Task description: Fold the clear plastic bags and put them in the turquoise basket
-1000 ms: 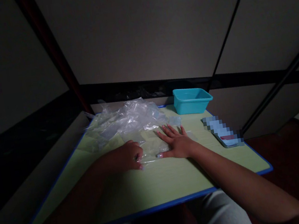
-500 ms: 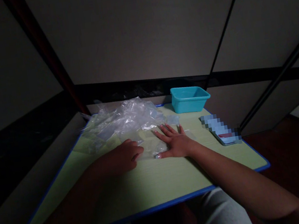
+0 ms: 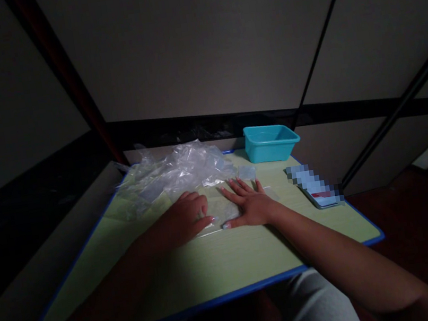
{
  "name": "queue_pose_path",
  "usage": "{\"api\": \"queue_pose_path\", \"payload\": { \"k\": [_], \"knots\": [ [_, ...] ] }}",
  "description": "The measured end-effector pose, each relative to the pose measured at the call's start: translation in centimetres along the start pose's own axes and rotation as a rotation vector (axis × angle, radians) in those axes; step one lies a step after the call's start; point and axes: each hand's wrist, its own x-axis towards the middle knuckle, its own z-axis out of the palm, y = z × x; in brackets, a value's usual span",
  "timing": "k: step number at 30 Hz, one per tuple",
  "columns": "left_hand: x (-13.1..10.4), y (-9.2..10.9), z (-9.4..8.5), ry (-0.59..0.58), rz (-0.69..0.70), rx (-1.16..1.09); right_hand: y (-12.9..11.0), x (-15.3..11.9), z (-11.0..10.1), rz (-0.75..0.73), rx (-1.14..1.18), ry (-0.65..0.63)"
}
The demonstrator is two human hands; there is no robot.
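Observation:
A clear plastic bag lies flat on the pale green table, under and between my hands. My right hand is spread open on it, palm down, pressing it to the tabletop. At its left side, my left hand has curled fingers, with the thumb stretched to the right along the plastic. Whether those curled fingers grip the film is hidden. Just behind both hands sits a crumpled heap of clear plastic bags. A small flat clear piece of plastic lies beyond my right fingertips.
A turquoise plastic basket stands at the table's back right corner. Along the right side lies a phone-like flat object, partly pixelated. Blue edging rims the table. Panelled walls rise close behind and to the left.
My left hand has shifted slightly right and its thumb now reaches out from the fingers. More of the bag's near edge shows beside it. My right hand stays in place.

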Motion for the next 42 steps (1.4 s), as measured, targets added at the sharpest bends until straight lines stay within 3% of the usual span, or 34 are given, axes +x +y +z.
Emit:
{"api": "queue_pose_path", "payload": {
  "k": [2,4,6,9,12,17,21,29,42],
  "knots": [
    [0.2,1.2,0.5,0.122,0.056,-0.036,0.1,0.0,0.1,-0.006,-0.002,0.012],
    [0.2,2.5,0.9,0.17,0.165,-0.147,0.1,0.1,0.1,-0.015,-0.01,0.014],
    [0.1,3.5,1.5,0.118,0.29,-0.292,0.2,0.1,0.2,-0.027,-0.017,0.006],
    [-0.3,3.7,2.4,0.058,0.335,-0.445,0.2,0.1,0.1,-0.02,0.015,0.024],
    [-0.4,3.4,3.0,0.053,0.319,-0.419,0.3,0.0,0.0,0.033,0.097,0.068],
    [0.0,3.8,3.4,0.112,0.234,-0.006,0.5,-0.1,-0.2,0.128,0.094,0.197],
    [0.1,4.1,4.0,0.058,0.171,0.176,0.8,0.0,0.1,0.24,-0.025,0.235],
    [0.3,4.3,4.5,-0.111,0.114,0.239,0.3,1.0,1.7,0.184,-0.094,0.108],
    [0.3,5.6,4.9,-0.134,-0.024,0.189,-1.5,1.0,1.7,0.126,-0.104,0.042]
  ]
}}
